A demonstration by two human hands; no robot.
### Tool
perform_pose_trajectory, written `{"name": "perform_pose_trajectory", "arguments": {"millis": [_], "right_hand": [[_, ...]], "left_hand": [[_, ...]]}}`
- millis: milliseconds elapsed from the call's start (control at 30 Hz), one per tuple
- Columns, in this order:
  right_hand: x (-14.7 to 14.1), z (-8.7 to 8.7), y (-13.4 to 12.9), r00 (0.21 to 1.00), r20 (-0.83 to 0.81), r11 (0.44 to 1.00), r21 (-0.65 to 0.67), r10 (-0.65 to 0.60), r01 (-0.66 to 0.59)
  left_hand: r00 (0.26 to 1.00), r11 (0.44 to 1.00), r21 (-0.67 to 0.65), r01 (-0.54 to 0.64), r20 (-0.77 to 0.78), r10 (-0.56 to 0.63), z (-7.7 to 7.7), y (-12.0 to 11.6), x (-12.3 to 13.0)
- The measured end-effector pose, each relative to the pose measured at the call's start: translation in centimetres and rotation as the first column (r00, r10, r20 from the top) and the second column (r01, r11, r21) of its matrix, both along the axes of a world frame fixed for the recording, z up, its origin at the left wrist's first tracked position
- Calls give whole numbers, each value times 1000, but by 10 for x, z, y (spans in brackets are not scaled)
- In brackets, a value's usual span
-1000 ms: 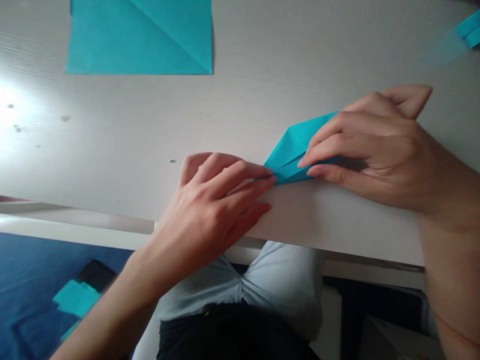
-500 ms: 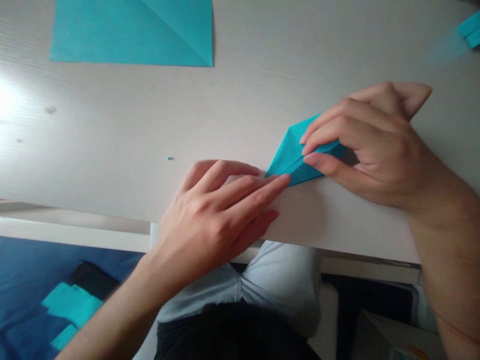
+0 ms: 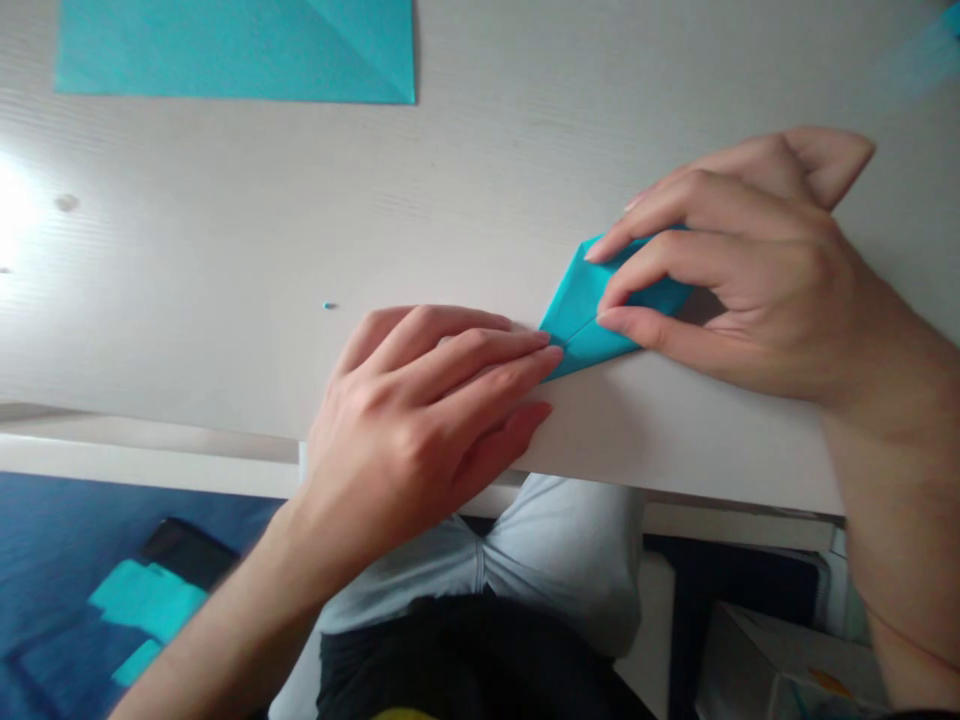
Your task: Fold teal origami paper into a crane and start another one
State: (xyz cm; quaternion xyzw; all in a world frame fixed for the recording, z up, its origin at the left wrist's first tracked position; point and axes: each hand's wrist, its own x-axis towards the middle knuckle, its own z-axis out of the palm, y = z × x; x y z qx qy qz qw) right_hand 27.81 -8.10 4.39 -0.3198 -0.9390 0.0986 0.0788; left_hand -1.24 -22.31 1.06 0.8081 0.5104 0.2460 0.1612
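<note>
Right hand (image 3: 750,270) has a narrow grip, pinching folded teal paper (image 3: 577,315) on the surface (image 3: 187,250); left hand (image 3: 420,410) lies open, fingertips touching the paper's pointed end.

Home setting, most likely a bedroom. Person seated close up to a white wood-grain desk (image 3: 187,250), knees in light-blue trousers (image 3: 562,560) tucked just under its front edge (image 3: 150,438). Below that edge, at left, lay blue fabric (image 3: 60,560), probably a bedspread, with a black phone (image 3: 187,550) and pieces of teal paper (image 3: 146,600) resting on it. A printed carton (image 3: 772,670) sat low at right, beneath the desk's edge. Soft furnishings and personal belongings within arm's reach pointed to a private room.
</note>
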Motion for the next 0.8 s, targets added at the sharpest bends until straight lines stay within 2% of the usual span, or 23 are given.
{"name": "perform_pose_trajectory", "arguments": {"millis": [233,667,800], "right_hand": [[-3,3,-3,998,62,998,51,-33,30],[-6,4,-3,995,69,998,1,-68,68],[-6,5,-2,999,38,999,-26,-33,34]], "left_hand": [[1000,999,53,12,2,-13,-1,-2,0],[998,997,65,35,-46,-32,-1,-1,1],[997,997,62,48,-56,-44,2,-1,1]]}}
